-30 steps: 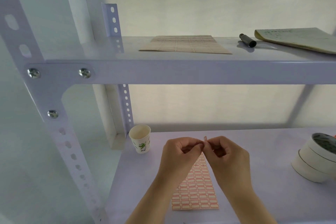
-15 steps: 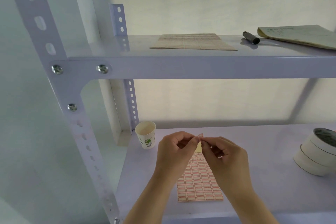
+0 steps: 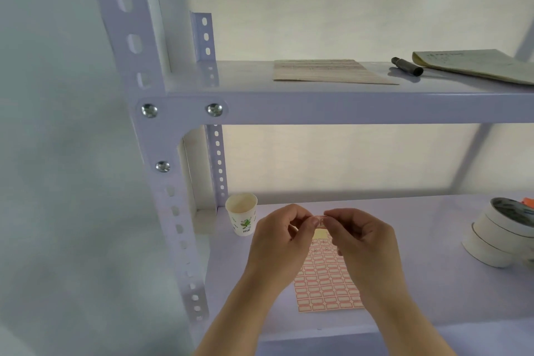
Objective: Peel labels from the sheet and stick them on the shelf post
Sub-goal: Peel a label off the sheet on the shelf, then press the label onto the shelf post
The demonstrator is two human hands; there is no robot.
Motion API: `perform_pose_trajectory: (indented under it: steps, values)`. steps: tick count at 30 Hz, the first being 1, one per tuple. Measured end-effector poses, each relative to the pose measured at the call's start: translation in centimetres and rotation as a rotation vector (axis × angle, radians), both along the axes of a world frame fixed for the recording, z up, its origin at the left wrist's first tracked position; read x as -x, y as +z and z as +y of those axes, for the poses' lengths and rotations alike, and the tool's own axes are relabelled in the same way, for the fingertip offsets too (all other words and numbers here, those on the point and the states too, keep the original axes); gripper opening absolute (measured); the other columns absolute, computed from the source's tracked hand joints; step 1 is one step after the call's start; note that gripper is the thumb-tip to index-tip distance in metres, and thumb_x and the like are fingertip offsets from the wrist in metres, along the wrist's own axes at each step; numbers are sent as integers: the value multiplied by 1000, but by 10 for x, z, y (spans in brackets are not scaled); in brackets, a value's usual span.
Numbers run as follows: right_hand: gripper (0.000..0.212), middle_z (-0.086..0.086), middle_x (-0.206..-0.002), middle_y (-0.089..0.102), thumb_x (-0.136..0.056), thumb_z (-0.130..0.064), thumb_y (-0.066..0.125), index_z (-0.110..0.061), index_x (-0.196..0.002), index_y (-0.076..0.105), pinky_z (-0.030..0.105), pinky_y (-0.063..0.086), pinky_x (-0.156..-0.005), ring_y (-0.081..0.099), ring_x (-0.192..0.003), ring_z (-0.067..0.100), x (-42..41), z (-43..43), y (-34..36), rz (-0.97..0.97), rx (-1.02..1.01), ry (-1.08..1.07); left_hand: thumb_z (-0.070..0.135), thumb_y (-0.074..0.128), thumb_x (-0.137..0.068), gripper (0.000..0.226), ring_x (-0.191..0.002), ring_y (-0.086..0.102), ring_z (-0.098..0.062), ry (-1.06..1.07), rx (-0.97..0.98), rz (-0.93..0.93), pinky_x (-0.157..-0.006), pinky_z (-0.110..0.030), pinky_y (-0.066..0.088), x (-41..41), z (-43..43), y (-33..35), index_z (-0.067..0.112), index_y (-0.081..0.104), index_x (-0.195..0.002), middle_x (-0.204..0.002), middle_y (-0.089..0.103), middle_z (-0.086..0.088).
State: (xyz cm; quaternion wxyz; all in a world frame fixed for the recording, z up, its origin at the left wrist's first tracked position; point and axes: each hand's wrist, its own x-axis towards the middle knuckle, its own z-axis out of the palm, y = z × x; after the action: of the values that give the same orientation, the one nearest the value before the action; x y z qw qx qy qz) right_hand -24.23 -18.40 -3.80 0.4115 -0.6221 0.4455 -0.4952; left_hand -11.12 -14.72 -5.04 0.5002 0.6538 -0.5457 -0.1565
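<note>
Pinching a single small label (image 3: 321,220) between their fingertips, the left hand (image 3: 281,243) and the right hand (image 3: 361,240) meet above the lower shelf (image 3: 427,292), both curled nearly closed, with only thumbs and forefingers on the red-edged sticker. Directly beneath them lies the label sheet (image 3: 326,283), flat on the shelf, its rows of pink-bordered labels mostly intact and a bare yellowish patch of backing at its far end. A printed paper cup (image 3: 242,214) stands upright just left of the left hand, near the rear post. The front shelf post (image 3: 173,211), a perforated lavender angle with three bolts at the joint, rises at the left, well apart from the hands. Stacked rolls of white tape (image 3: 502,234) sit at the shelf's right edge. On the upper shelf (image 3: 346,107) rest another flat sheet (image 3: 329,71), a dark marker (image 3: 407,66) and a notepad (image 3: 476,65).
</note>
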Motion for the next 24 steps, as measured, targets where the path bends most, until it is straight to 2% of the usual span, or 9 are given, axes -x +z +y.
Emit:
perform_pose_trajectory:
  steps: [3,6,10,16,21,24]
  values:
    - [16,-9,-63,74,-85,-9,71,-23,-79,77,24,49,-56,60,-51,0,-4,13,2,-32,-17,-9,33,59,-96,15,-75,66,-8,13,18,16,-66,-22,54,-2,8,-2,26,68,-86,-75,68,14]
    - [17,-9,-62,73,-86,-9,70,-23,-78,75,22,49,-55,59,-50,1,-8,25,3,-50,-24,-26,33,57,-97,15,-76,65,-7,0,34,46,-63,-18,51,-2,18,-3,26,66,-87,-76,68,12]
    - [21,-10,-63,71,-90,-10,64,-25,-77,72,19,47,-53,56,-49,1,-11,37,2,-41,-28,-42,30,56,-98,16,-68,59,-6,-18,59,40,-58,-17,45,-2,27,-2,25,63,-84,-70,64,12]
    - [24,-6,-67,72,-90,-7,63,-25,-76,71,29,51,-58,59,-55,8,-5,49,8,-40,-2,11,26,58,-97,15,-63,56,-6,30,107,32,-57,-14,41,7,44,3,23,64,-83,-68,63,12]
    - [22,-10,-66,73,-89,-7,65,-25,-81,74,12,47,-51,58,-50,-1,8,54,17,-109,-24,89,23,59,-97,14,-60,55,-2,107,124,49,-56,-13,41,22,59,13,21,67,-85,-63,61,16]
    - [20,-15,-65,73,-88,-9,67,-27,-89,75,10,46,-53,58,-50,-1,13,57,20,-149,-27,142,20,60,-97,15,-55,53,0,151,130,50,-54,-12,38,30,69,19,18,67,-84,-60,59,25]
